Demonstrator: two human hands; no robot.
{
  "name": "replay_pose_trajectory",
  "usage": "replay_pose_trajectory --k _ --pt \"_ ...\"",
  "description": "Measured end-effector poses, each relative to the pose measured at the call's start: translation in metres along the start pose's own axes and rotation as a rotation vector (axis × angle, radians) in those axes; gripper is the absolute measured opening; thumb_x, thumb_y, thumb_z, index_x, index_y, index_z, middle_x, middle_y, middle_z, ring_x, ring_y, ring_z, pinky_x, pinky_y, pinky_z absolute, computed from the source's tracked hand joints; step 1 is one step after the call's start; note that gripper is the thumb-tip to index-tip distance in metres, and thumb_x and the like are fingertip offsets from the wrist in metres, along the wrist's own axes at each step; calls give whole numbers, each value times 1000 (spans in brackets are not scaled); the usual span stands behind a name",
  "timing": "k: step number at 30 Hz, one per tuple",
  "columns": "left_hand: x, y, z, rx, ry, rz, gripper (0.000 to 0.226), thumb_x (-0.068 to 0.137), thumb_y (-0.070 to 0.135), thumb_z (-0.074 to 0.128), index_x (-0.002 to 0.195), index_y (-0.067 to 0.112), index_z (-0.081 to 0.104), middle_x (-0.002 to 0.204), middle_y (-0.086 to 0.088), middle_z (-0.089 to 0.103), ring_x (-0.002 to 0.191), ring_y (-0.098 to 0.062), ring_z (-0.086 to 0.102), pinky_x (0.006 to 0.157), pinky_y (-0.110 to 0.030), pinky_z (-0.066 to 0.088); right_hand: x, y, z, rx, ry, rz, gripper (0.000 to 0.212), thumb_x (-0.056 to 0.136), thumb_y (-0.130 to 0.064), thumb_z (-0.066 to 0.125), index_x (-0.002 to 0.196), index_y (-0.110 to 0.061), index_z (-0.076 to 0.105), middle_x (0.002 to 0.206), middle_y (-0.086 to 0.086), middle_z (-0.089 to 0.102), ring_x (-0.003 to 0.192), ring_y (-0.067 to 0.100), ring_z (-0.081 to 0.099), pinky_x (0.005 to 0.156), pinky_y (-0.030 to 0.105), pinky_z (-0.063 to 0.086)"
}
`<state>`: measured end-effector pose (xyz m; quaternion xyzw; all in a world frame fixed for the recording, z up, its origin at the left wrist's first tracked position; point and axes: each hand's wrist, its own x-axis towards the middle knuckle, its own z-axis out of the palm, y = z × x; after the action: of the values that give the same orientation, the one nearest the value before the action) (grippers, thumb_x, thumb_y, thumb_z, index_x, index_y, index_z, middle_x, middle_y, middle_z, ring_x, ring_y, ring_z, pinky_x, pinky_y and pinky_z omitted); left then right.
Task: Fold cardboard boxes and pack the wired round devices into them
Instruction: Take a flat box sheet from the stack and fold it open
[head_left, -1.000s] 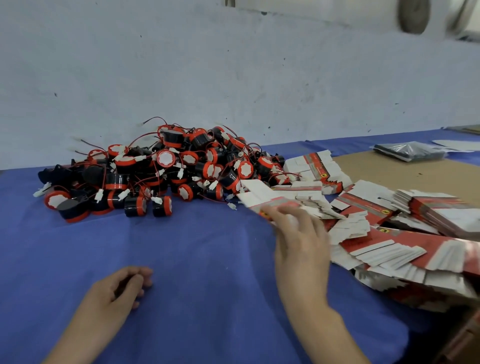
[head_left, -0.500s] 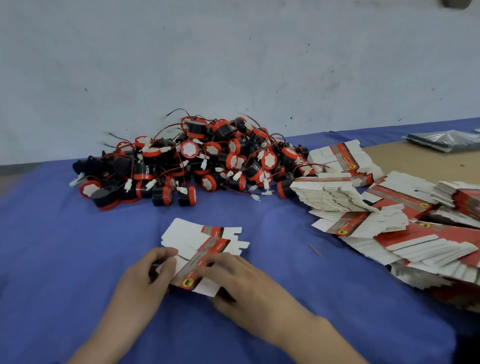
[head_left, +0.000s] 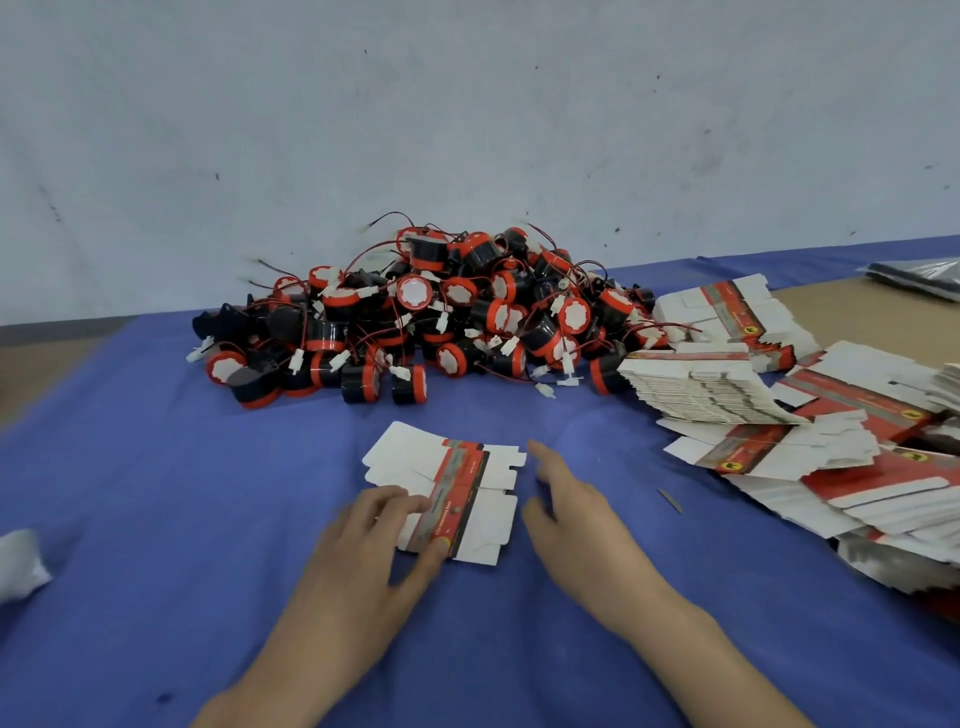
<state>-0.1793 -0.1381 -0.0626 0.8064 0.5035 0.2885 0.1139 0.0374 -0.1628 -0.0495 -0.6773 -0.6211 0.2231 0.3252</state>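
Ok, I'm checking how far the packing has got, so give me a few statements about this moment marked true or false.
1. The flat box by the hands is already folded up. False: it lies unfolded on the blue cloth.
2. The left hand rests on that box. True.
3. The right hand holds a round device. False: it is empty, open beside the box.
4. The pile of round devices lies beyond the box, near the wall. True.
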Motion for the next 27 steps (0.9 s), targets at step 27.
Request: replay_pose_trajectory --k 27 --pt "61 103 90 5 -87 327 29 102 47 36 124 34 49 127 14 48 111 -8 46 99 -24 37 9 26 -86 746 574 383 30 97 -23 52 126 -27 58 86 -19 57 71 -3 55 58 22 36"
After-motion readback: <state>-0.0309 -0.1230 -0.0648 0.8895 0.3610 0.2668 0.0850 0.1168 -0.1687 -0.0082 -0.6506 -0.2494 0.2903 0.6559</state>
